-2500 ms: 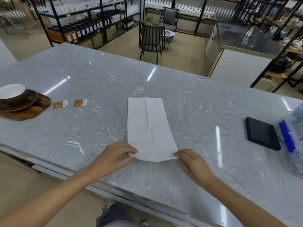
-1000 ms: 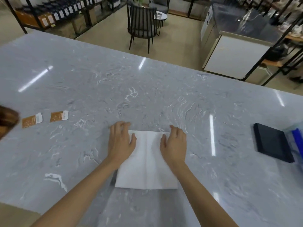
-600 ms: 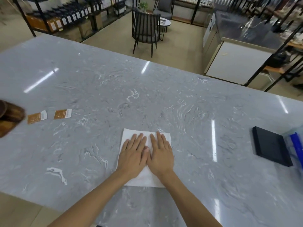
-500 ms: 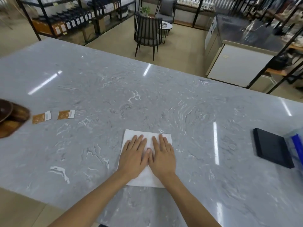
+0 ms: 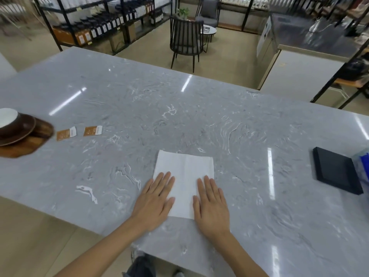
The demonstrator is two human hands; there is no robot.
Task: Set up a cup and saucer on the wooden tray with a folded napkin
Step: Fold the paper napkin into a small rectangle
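**Hands spread apart on the folded napkin**

Both hands have slid outward from the middle of the napkin (image 5: 184, 176), where half a second ago they lay side by side and touching; now a strip of bare white paper shows between them. Left hand (image 5: 154, 198) lies flat, palm down, fingers extended and close together, covering the napkin's near left corner and edge, with the heel of the hand on the marble counter (image 5: 199, 116). Right hand (image 5: 211, 203) is likewise flat and open, fingers straight, over the near right edge. Neither hand grasps anything; both only press down.

The napkin is a white, roughly square folded sheet lying flat near the counter's front edge, with a faint crease running down its middle.

Far to the left, well apart from the napkin, the wooden tray (image 5: 24, 146) sits at the frame's edge. On it rests a dark brown saucer (image 5: 19, 129), and on the saucer a cup (image 5: 8, 118) with a white inside, partly cut off by the frame. Two small orange sachets (image 5: 78, 132) lie on the counter just beside the tray. At the right, a flat black pad (image 5: 336, 170) lies beside a clear bag with blue markings (image 5: 363, 162).
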